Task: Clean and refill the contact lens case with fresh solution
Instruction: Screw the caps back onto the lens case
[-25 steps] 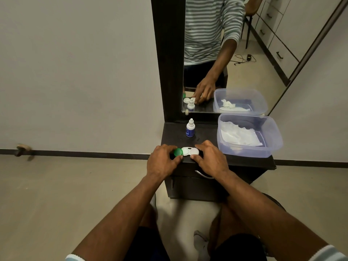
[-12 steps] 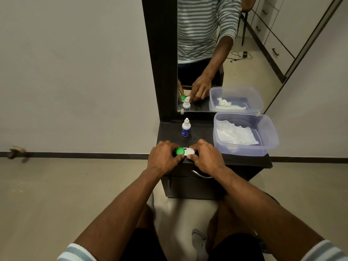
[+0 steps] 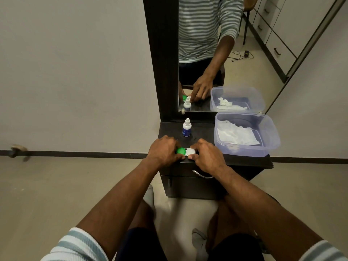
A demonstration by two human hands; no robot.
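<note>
A small contact lens case (image 3: 186,152) lies near the front edge of the dark dresser top (image 3: 203,131). It has a green cap (image 3: 181,151) on its left well and a white cap on its right. My left hand (image 3: 164,151) grips the green cap with curled fingers. The white side is pinched by my right hand (image 3: 206,155), thumb at the front. A small white solution bottle (image 3: 186,127) with a blue label stands upright just behind the case.
A clear plastic tub (image 3: 271,137) holding a crumpled white tissue (image 3: 236,135) sits on the right of the dresser top. A mirror (image 3: 212,53) in a dark frame rises behind. A drawer handle (image 3: 202,175) lies under my right wrist.
Both hands have closed in on the case. My left fingers now cover more of the green cap and my right thumb sits at the white side's front.
</note>
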